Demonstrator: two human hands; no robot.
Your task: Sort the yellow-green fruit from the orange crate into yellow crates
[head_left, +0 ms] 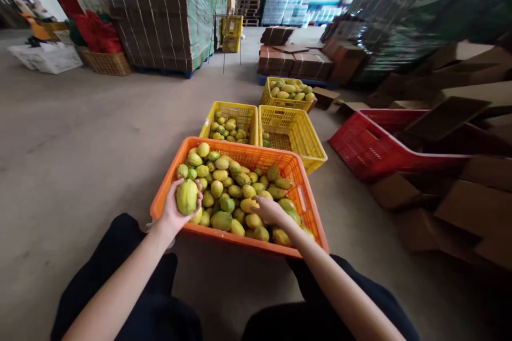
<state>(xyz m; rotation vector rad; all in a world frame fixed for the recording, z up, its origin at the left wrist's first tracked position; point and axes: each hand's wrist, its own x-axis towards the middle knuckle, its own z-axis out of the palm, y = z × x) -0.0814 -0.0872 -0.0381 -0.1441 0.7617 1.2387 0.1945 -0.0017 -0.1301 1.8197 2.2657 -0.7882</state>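
Observation:
My left hand [174, 206] is closed around a green-yellow papaya [186, 197], held up over the left front rim of a large orange crate [307, 192]. Many more papayas, from green to yellow, lie heaped inside this crate. Reaching down into the heap, my right hand [270, 210] has its bent fingers on the right end of a yellow papaya [248, 205]. Its fingertips are partly hidden there. The orange crate sits just in front of my knees.
Behind stand a yellow crate [205, 127] part-filled with papayas, a second yellow crate [306, 141] with a few, and a fuller yellow crate [286, 103]. A red crate [356, 149] and cardboard boxes [472, 208] crowd the right. A wrapped pallet stack [152, 16] rises at back left.

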